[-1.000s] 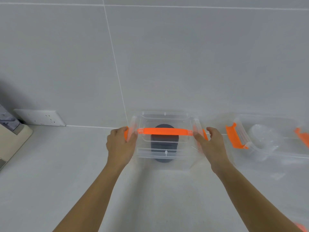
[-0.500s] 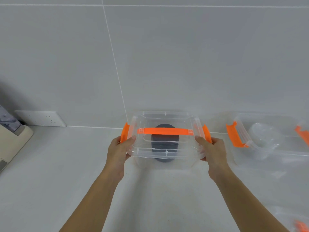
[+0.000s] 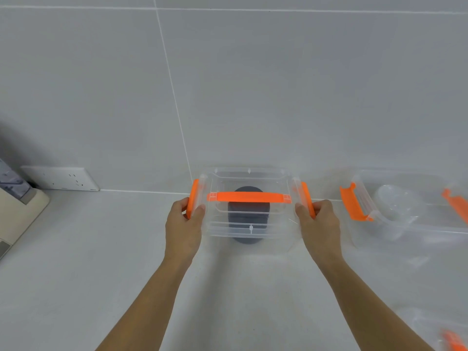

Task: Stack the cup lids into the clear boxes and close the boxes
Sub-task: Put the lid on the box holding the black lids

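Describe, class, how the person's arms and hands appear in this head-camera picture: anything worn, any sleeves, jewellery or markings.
Both forearms enter from the bottom edge and are bare: no sleeves reach into view. The left hand and right hand wear no gloves. No watch, bracelet or ring shows on the visible sides of the wrists and fingers, and no markings can be seen. The fingertips are partly hidden behind orange clips.

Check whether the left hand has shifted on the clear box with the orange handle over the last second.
Yes. The left hand slid down off the box's top edge, away from the wall socket, onto the orange side latch.
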Demonstrator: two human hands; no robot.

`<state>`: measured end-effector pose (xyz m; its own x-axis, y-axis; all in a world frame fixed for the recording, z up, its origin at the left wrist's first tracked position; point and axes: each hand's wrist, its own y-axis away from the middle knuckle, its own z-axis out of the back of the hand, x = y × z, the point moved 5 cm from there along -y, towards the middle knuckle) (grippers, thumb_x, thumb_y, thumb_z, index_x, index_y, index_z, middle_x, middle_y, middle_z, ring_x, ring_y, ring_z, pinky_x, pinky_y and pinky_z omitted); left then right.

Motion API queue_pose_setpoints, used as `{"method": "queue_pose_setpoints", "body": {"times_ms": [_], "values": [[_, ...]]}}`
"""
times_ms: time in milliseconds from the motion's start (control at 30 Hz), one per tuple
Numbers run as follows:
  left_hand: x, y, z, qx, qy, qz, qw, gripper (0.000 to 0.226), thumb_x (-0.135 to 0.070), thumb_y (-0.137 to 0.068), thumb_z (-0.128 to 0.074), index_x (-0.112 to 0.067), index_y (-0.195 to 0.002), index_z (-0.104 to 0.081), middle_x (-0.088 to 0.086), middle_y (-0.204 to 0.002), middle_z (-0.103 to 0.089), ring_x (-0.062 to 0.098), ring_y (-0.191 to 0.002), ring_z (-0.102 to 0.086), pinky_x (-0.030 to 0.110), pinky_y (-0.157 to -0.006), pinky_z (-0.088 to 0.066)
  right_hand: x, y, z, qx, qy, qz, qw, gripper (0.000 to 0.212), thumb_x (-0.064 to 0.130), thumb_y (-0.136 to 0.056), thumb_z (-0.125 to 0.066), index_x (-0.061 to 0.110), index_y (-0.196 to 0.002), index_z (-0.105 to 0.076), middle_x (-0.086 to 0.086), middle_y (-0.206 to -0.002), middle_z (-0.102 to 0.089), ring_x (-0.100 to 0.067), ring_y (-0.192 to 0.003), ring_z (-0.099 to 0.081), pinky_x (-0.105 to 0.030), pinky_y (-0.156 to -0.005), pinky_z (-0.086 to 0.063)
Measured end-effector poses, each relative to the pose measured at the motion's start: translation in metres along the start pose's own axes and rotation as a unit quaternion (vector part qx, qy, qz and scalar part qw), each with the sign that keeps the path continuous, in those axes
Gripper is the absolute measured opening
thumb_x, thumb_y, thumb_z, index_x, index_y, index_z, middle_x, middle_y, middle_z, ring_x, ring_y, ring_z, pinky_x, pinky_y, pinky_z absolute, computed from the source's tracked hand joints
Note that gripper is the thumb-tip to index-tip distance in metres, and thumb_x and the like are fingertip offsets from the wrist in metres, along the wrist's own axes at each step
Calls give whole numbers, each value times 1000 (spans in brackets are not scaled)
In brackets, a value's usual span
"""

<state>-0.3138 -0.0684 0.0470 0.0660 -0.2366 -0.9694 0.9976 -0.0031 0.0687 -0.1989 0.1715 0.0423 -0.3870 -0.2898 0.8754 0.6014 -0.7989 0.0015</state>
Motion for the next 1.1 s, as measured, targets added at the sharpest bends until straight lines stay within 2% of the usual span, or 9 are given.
{"method": "queue_pose_setpoints", "body": {"times_ms": [167, 333, 633, 733, 800, 933, 1033, 1100], "values": [[-1, -2, 1, 2, -42, -16, 999, 30, -18, -93, -53, -8, -121, -54, 10, -115, -59, 28, -100, -59, 28, -76, -45, 6, 2, 1, 1, 58, 17, 998, 22, 27, -92, -50, 5, -94, -50, -8, -82, -56, -26, -74, -53, -34, -67, -40], [-6, -6, 0, 1, -98, -48, 994, 26, -18, -94, -52, -7, -117, -58, 10, -108, -60, 19, -79, -56, 15, -57, -40, 13, 1, 0, 0, 134, 50, 990, 22, 24, -95, -45, 4, -91, -49, -13, -83, -57, -28, -73, -52, -33, -67, -37], [-7, -5, -2, 5, -132, -66, 989, 24, -19, -95, -48, -8, -114, -56, 10, -108, -57, 9, -70, -51, 16, -58, -41, 16, 2, 1, 4, 174, 55, 983, 24, 29, -96, -42, 6, -91, -44, -14, -86, -58, -27, -71, -51, -32, -65, -36], [-10, -4, 0, 15, -162, -76, 984, 26, -22, -95, -48, -8, -115, -57, 9, -108, -59, 15, -77, -54, 22, -61, -43, 18, 3, 3, 18, 197, 50, 979, 27, 33, -96, -41, 6, -95, -45, -13, -88, -58, -26, -72, -52, -32, -64, -37], [-13, -5, 0, 34, -215, -80, 973, 28, -25, -96, -46, -8, -114, -56, 9, -107, -60, 21, -83, -56, 28, -68, -43, 21, 3, 3, 29, 226, 51, 972, 31, 35, -96, -40, 4, -101, -47, -14, -91, -60, -27, -73, -53, -32, -65, -38], [-28, -10, 4, 96, -363, -58, 925, 29, -32, -96, -44, -9, -110, -54, 8, -101, -62, 26, -84, -57, 33, -71, -43, 29, 0, 8, 77, 301, 65, 948, 37, 38, -97, -38, 3, -106, -45, -15, -103, -61, -33, -88, -58, -35, -70, -39], [-48, -10, 6, 113, -406, -60, 905, 41, -41, -94, -44, -8, -116, -56, 10, -116, -62, 26, -94, -56, 31, -77, -39, 37, -2, 21, 109, 318, 63, 940, 46, 45, -95, -39, 5, -114, -47, -15, -114, -60, -35, -105, -58, -39, -83, -43], [-64, -4, 5, 101, -403, -74, 907, 51, -45, -93, -45, -9, -127, -51, 11, -126, -59, 29, -111, -55, 34, -85, -40, 43, -2, 37, 109, 303, 66, 944, 52, 49, -92, -42, 7, -122, -46, -14, -119, -59, -33, -110, -57, -40, -88, -45]]}}
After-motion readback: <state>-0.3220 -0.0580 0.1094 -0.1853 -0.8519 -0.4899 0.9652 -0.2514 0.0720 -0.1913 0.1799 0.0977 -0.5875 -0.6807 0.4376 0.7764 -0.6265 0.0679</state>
